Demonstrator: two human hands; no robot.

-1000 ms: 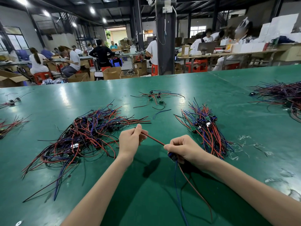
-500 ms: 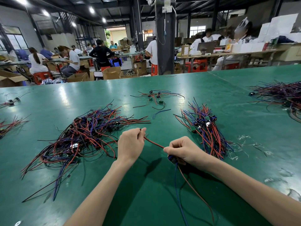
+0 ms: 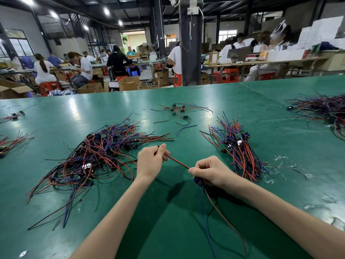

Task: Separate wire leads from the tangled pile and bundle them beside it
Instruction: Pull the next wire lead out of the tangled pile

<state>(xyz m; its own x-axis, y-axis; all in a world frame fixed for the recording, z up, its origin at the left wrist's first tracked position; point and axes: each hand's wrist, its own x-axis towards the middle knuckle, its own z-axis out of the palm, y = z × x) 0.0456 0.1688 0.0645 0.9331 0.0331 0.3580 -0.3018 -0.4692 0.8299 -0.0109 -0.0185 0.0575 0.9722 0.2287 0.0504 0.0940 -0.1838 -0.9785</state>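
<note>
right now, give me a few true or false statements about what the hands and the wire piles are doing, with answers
1. The left hand and right hand hold one red lead stretched between them. True.
2. The tangled pile lies to the right of the right hand. False: it lies left of the left hand; the neater bundle is on the right.
3. The right hand also grips a blue connector, with a blue wire trailing toward the camera. True.
4. The left hand lies open and flat. False: its fingers pinch the red lead near its end.
</note>
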